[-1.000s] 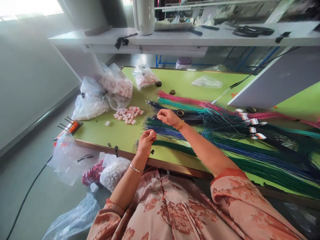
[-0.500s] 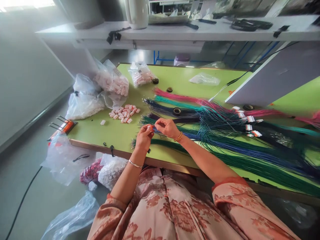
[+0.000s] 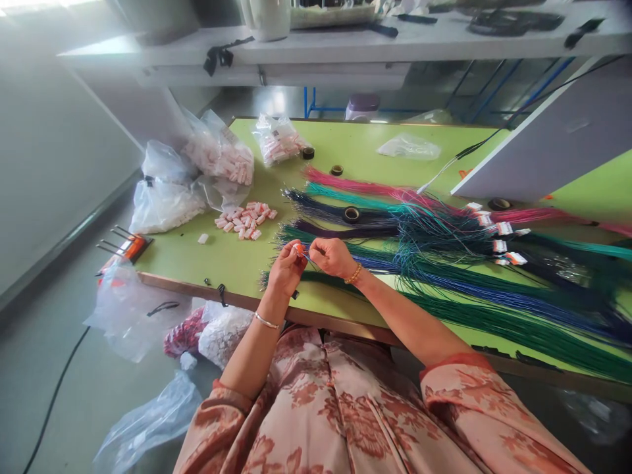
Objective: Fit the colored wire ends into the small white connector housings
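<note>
Between the thumb and fingers of my left hand (image 3: 286, 268) is a small white and orange connector (image 3: 299, 249). My right hand (image 3: 332, 257) is closed in a pinch just to its right, on a thin wire (image 3: 307, 257) that meets the connector; how far the wire sits inside cannot be made out. Both hands hover over the front of the green table (image 3: 237, 263). Under and beside my right hand lie bundles of green and blue wires (image 3: 395, 264). A pile of white and orange connectors (image 3: 247, 220) lies beyond my left hand, with one loose connector (image 3: 203, 238) apart from it.
Bags of connectors (image 3: 222, 155) stand at the back left, near an orange-based pronged stand (image 3: 129, 247). Tape rolls (image 3: 351, 214) lie among pink, teal and dark wires. Wired connectors (image 3: 502, 228) lie to the right. A white shelf (image 3: 336, 46) spans the back.
My right hand has turned into a tighter pinch beside the connector. More of the orange connector shows in my left hand. The view has tilted slightly downward.
</note>
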Tool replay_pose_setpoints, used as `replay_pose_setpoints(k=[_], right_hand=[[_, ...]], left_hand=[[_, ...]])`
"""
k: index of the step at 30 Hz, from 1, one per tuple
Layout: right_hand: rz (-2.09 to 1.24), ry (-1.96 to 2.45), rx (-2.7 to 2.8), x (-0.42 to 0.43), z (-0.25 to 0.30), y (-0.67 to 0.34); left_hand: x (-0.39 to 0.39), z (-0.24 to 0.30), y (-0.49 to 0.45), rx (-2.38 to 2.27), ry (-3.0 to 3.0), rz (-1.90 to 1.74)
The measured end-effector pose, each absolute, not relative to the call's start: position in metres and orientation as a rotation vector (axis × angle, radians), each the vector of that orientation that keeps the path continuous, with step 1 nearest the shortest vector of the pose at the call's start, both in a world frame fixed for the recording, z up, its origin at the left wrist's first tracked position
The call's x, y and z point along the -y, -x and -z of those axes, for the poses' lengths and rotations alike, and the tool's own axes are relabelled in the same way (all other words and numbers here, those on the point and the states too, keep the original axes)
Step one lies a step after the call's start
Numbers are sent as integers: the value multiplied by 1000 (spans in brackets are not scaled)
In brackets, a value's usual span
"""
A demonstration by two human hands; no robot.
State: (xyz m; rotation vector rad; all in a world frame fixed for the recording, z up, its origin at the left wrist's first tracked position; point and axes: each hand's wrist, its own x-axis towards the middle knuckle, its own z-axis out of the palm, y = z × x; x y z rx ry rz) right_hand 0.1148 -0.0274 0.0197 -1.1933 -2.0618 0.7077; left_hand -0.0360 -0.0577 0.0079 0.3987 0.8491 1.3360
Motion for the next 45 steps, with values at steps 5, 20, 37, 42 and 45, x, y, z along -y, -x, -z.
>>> replay_pose_setpoints(k=[5,20,37,42,45], right_hand=[[-714,1234,2072,29,-19,-113],[-857,1073,2134,26,-11,-113],[-724,1107,2268,11,-30,-117],[-557,1557,2101,-52,-36,-120],[-463,1820,2183,-79,-28,-106]], left_hand=[[58,-5,36,-871,-434,-1342],[67,-3,30,-1054,-641,-1427],[63,-3,38,-1131,-636,-1393],[57,-4,44,-1121,-587,-1338],[56,-3,44,-1120,-547,-1327]])
